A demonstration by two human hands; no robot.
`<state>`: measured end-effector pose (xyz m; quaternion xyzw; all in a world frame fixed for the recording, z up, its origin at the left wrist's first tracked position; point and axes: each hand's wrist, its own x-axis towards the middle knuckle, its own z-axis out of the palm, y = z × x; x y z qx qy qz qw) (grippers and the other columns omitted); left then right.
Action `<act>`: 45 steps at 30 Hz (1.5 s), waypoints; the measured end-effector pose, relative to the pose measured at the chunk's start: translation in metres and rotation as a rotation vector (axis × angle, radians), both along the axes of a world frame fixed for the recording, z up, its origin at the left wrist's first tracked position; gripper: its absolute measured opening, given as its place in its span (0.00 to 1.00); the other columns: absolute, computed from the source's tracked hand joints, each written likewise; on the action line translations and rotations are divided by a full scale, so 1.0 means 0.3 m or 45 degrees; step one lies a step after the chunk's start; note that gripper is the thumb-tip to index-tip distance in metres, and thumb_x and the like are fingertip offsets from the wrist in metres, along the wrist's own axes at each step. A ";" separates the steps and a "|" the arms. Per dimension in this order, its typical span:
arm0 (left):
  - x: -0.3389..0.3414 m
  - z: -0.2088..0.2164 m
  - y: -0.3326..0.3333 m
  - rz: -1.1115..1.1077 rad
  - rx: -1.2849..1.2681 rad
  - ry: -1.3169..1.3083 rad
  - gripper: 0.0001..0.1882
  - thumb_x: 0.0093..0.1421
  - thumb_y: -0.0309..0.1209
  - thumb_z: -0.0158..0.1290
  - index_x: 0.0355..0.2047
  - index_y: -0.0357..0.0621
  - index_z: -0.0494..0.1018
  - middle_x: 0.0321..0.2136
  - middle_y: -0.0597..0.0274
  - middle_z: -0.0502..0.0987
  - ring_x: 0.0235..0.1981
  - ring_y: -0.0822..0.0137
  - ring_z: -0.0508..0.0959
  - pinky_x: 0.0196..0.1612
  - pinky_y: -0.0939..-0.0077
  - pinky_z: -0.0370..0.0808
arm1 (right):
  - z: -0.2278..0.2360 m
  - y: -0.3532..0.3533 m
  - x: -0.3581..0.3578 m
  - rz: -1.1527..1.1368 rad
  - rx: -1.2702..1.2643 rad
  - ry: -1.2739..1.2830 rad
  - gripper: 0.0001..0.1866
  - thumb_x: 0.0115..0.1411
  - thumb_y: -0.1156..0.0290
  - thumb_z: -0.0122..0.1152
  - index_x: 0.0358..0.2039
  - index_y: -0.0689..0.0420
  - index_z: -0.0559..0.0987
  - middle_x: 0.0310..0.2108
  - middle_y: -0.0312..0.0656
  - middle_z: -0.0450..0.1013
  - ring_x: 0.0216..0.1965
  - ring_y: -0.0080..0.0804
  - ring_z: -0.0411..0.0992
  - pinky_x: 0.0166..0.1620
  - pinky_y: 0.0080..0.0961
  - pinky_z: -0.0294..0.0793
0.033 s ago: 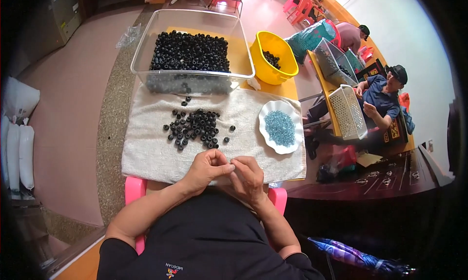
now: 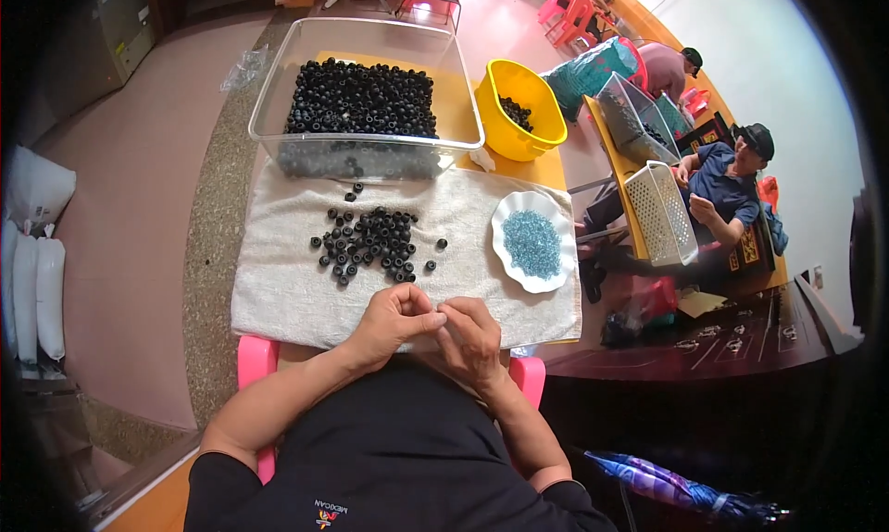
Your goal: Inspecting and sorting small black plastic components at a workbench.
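Black beads (image 2: pixel 370 240), small and ring-shaped, lie in a loose heap in the middle of a pale towel (image 2: pixel 278 291) spread over the work surface; a few strays sit just apart from the heap at its right and top edges. From the head view, the left hand (image 2: pixel 394 321) and the right hand (image 2: pixel 470 336) meet at the near edge of the towel, fingertips pressed together, both pinched on something too small to make out; whether it is one of the beads I cannot tell. The heap lies just beyond the hands, near but not touching them, with bare towel between.

Around it: a clear plastic tub (image 2: pixel 366 148) stands at the far edge of the towel, holding a deep layer of the same black beads; to its right a yellow bucket (image 2: pixel 519 106) with a few dark beads in its bottom; on the towel's right part a white scalloped dish (image 2: pixel 535 240) holds a pile of tiny blue beads (image 2: pixel 532 242). Nothing stands between hands and heap; the dish is off to the right of both. A pink stool edge (image 2: pixel 255 361) shows under the towel's near corner on the left.

Farther right, two other people sit at an orange table with white mesh baskets (image 2: pixel 662 212); white sacks (image 2: pixel 37 254) are stacked at the left rim; a folded umbrella (image 2: pixel 676 486) lies at lower right.
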<state>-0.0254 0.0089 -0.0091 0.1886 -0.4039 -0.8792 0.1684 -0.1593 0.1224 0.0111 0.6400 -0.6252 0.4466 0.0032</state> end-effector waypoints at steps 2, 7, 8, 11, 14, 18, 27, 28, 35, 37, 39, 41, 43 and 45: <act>-0.001 -0.001 0.000 -0.013 -0.021 0.019 0.07 0.58 0.23 0.60 0.32 0.41 0.71 0.28 0.69 0.75 0.29 0.80 0.73 0.34 0.85 0.72 | -0.001 0.000 -0.004 0.010 -0.014 0.021 0.14 0.49 0.80 0.67 0.37 0.65 0.78 0.35 0.50 0.74 0.35 0.45 0.74 0.37 0.34 0.76; -0.005 -0.019 0.000 -0.007 -0.088 0.002 0.07 0.59 0.23 0.60 0.33 0.41 0.71 0.28 0.68 0.75 0.29 0.79 0.74 0.34 0.84 0.73 | 0.002 -0.001 -0.007 0.003 -0.015 0.001 0.14 0.49 0.80 0.66 0.38 0.64 0.78 0.35 0.50 0.74 0.34 0.46 0.75 0.36 0.34 0.76; -0.006 -0.018 0.000 -0.002 -0.102 0.012 0.07 0.59 0.24 0.60 0.34 0.41 0.71 0.29 0.68 0.76 0.29 0.78 0.75 0.35 0.83 0.74 | 0.012 -0.001 -0.013 0.004 0.024 -0.020 0.15 0.49 0.80 0.67 0.39 0.64 0.77 0.36 0.50 0.74 0.33 0.45 0.75 0.36 0.33 0.76; -0.010 -0.002 0.010 0.045 0.034 0.024 0.07 0.60 0.25 0.59 0.35 0.39 0.71 0.30 0.66 0.76 0.30 0.76 0.76 0.37 0.82 0.76 | 0.034 -0.010 -0.062 -0.019 0.086 -0.028 0.16 0.48 0.80 0.67 0.40 0.63 0.77 0.36 0.50 0.75 0.33 0.43 0.76 0.35 0.32 0.76; -0.010 0.010 0.008 0.046 0.115 -0.034 0.08 0.61 0.26 0.59 0.36 0.39 0.71 0.31 0.64 0.76 0.31 0.74 0.77 0.38 0.80 0.78 | 0.089 -0.059 -0.160 -0.123 0.057 0.040 0.15 0.49 0.81 0.69 0.39 0.62 0.78 0.34 0.48 0.76 0.29 0.36 0.76 0.34 0.28 0.75; -0.004 -0.011 0.011 0.042 0.045 -0.032 0.08 0.62 0.27 0.58 0.36 0.38 0.71 0.31 0.64 0.76 0.31 0.74 0.78 0.38 0.79 0.78 | 0.196 -0.180 -0.366 -0.340 0.054 0.102 0.14 0.51 0.77 0.69 0.38 0.61 0.78 0.29 0.45 0.75 0.24 0.30 0.76 0.29 0.24 0.73; -0.016 -0.012 0.010 -0.021 0.057 -0.031 0.08 0.61 0.28 0.58 0.37 0.39 0.72 0.32 0.64 0.76 0.31 0.74 0.77 0.38 0.78 0.78 | 0.352 -0.455 -0.710 -0.807 -0.219 0.795 0.14 0.57 0.70 0.65 0.42 0.62 0.80 0.31 0.49 0.78 0.26 0.37 0.76 0.33 0.30 0.74; -0.014 -0.015 0.005 -0.002 0.078 -0.045 0.08 0.61 0.28 0.58 0.37 0.39 0.72 0.32 0.64 0.76 0.31 0.74 0.77 0.38 0.78 0.78 | 0.335 -0.452 -0.669 -0.684 -0.160 0.639 0.14 0.57 0.70 0.65 0.43 0.62 0.80 0.31 0.48 0.78 0.26 0.36 0.76 0.33 0.29 0.75; -0.006 -0.021 -0.008 -0.029 0.010 0.012 0.07 0.61 0.27 0.58 0.37 0.39 0.72 0.29 0.65 0.76 0.30 0.75 0.76 0.37 0.80 0.76 | 0.151 -0.287 -0.282 0.053 0.527 0.069 0.11 0.52 0.75 0.69 0.37 0.60 0.81 0.36 0.44 0.76 0.25 0.28 0.75 0.29 0.25 0.73; -0.009 -0.024 -0.005 -0.029 -0.005 0.011 0.07 0.62 0.27 0.58 0.37 0.39 0.72 0.29 0.65 0.76 0.30 0.75 0.76 0.37 0.80 0.76 | 0.131 -0.263 -0.237 -0.025 0.577 0.334 0.13 0.53 0.69 0.67 0.39 0.57 0.81 0.39 0.43 0.77 0.31 0.41 0.77 0.35 0.33 0.76; -0.011 -0.026 -0.002 -0.028 -0.027 0.010 0.07 0.62 0.27 0.58 0.37 0.39 0.72 0.29 0.65 0.76 0.30 0.75 0.76 0.37 0.80 0.76 | 0.101 -0.256 -0.228 -0.055 0.557 0.397 0.13 0.54 0.67 0.66 0.40 0.56 0.81 0.40 0.42 0.76 0.33 0.44 0.77 0.37 0.35 0.76; -0.014 -0.027 0.001 -0.029 0.005 0.005 0.07 0.62 0.27 0.57 0.37 0.39 0.72 0.30 0.65 0.76 0.30 0.75 0.76 0.37 0.79 0.76 | 0.076 -0.255 -0.231 -0.066 0.596 0.431 0.12 0.55 0.65 0.65 0.39 0.55 0.81 0.40 0.41 0.76 0.35 0.46 0.77 0.38 0.36 0.76; -0.011 -0.024 0.003 -0.029 -0.002 0.005 0.06 0.62 0.27 0.57 0.37 0.39 0.72 0.30 0.65 0.76 0.30 0.74 0.76 0.37 0.79 0.76 | 0.059 -0.258 -0.230 -0.087 0.640 0.404 0.11 0.55 0.65 0.64 0.38 0.55 0.80 0.39 0.41 0.76 0.35 0.46 0.77 0.39 0.36 0.76; -0.010 -0.022 0.004 -0.028 -0.010 0.008 0.06 0.62 0.27 0.57 0.37 0.39 0.72 0.30 0.64 0.76 0.31 0.74 0.76 0.37 0.79 0.77 | 0.038 -0.258 -0.235 -0.108 0.683 0.380 0.11 0.55 0.65 0.64 0.37 0.55 0.80 0.38 0.41 0.76 0.35 0.45 0.77 0.39 0.36 0.76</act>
